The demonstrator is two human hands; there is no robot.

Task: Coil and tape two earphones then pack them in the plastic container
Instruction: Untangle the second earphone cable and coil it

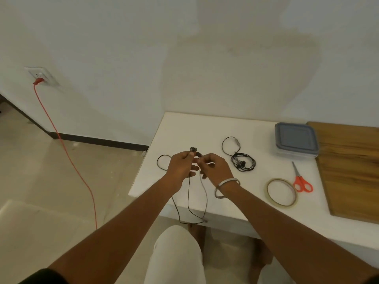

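Over the white table's (256,210) left part, my left hand (180,167) and my right hand (215,169) pinch a black earphone (189,199) between them. Its earbuds stick up above my fingers. Its cable loops out to the left and hangs down over the table's front edge. A second black earphone (242,160) lies loosely bunched on the table to the right of my hands. Further right, at the back, stands a closed plastic container (295,140) with a grey lid. A roll of clear tape (282,192) lies near the front.
Red-handled scissors (301,181) lie beside the tape roll. A wooden board (352,169) covers the table's right end. A red cord (67,156) runs from a wall socket (42,76) down to the floor at left. My knee (176,255) is below the table's edge.
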